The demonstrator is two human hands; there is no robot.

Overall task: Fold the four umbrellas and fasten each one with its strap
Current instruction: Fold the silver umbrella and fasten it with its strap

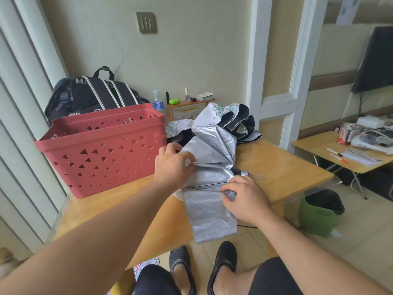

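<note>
Head view | left hand (170, 165) and right hand (244, 196) pinch pleats of silver umbrella (209, 182) on surface (280, 167) | strap unfastened; patterned umbrella (227, 118) still loose.

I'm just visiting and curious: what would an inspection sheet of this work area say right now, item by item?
Surface: wooden table, bare at its right end.
Job's things: silver umbrella lies collapsed but loose, canopy hanging over the near edge, not strapped; patterned umbrella heaped behind it, unfolded.
Clutter: red basket on the table's left; dark bags behind it; bottles and small items on a shelf.
Hands: left hand pinches a canopy fold; right hand grips fabric near the handle.
Cables: one hangs below the wall screen.
Surroundings: green bin on the floor, side desk with pens and papers.
</note>
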